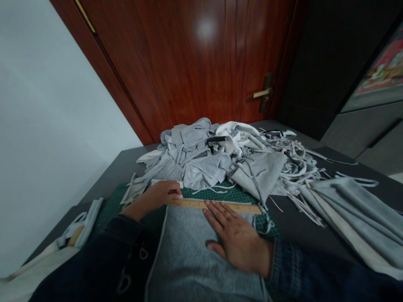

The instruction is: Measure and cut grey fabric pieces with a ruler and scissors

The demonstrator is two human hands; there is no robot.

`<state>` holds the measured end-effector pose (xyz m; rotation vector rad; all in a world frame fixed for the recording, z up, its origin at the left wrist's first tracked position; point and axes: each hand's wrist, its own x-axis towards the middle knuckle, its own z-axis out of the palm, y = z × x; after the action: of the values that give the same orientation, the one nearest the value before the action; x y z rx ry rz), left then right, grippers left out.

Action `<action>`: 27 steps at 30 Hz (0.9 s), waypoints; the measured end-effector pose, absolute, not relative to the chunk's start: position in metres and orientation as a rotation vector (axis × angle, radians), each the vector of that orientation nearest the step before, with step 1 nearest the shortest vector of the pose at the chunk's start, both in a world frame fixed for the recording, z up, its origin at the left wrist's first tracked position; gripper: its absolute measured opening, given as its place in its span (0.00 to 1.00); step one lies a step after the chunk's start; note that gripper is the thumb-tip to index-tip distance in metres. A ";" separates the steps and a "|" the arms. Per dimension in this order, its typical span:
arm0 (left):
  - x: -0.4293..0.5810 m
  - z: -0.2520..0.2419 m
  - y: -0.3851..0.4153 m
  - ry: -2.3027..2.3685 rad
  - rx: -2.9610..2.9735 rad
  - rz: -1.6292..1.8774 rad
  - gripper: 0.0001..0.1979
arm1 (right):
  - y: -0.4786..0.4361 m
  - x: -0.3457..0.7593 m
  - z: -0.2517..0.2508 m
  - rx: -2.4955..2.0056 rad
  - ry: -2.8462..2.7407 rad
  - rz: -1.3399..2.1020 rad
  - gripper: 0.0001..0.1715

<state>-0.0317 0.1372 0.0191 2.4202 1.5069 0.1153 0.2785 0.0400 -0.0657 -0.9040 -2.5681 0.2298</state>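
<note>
A grey fabric piece [189, 256] lies flat on a green cutting mat [239, 195] right in front of me. Across its far edge rests a wooden ruler [220, 205]. My right hand [236, 239] lies open and flat on the fabric, fingertips touching the ruler. My left hand [157, 197] sits at the ruler's left end with fingers curled down on it; I cannot see whether they hold anything small.
A heap of grey and white fabric scraps [217, 159] and strips covers the dark table behind the mat. Folded grey cloth [355, 218] lies at the right, more pale cloth [78, 228] at the left edge. A wooden door [189, 63] stands behind.
</note>
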 end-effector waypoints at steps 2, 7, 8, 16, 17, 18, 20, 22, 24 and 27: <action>-0.042 0.021 0.137 1.520 2.410 0.108 0.11 | 0.040 0.279 -0.066 -0.904 -2.575 0.225 0.45; -0.063 0.029 0.136 1.614 2.390 0.118 0.08 | 0.041 0.278 -0.067 -0.913 -2.584 0.213 0.45; -0.063 0.029 0.135 1.628 2.385 0.125 0.09 | 0.041 0.278 -0.068 -0.912 -2.583 0.211 0.45; -0.072 0.028 0.129 1.729 2.287 0.085 0.09 | 0.041 0.277 -0.069 -0.904 -2.580 0.174 0.45; -0.078 0.032 0.127 1.751 2.256 0.062 0.08 | 0.041 0.277 -0.070 -0.898 -2.582 0.167 0.45; -0.085 0.036 0.123 1.762 2.221 0.032 0.08 | 0.041 0.277 -0.070 -0.891 -2.583 0.159 0.45; -0.094 0.043 0.114 1.751 2.150 -0.040 0.07 | 0.041 0.277 -0.071 -0.884 -2.583 0.148 0.45; -0.096 0.045 0.102 1.732 2.098 -0.102 0.07 | 0.041 0.277 -0.072 -0.885 -2.586 0.143 0.45; -0.093 0.043 0.087 1.759 2.088 -0.107 0.08 | 0.042 0.278 -0.072 -0.888 -2.602 0.139 0.46; -0.088 0.037 0.062 2.060 2.114 0.044 0.13 | 0.043 0.278 -0.071 -0.888 -2.628 0.135 0.45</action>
<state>-0.0877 0.0618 0.0375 2.1141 2.0602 0.0445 0.2784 0.0431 -0.0714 -0.8878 -2.6276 0.1347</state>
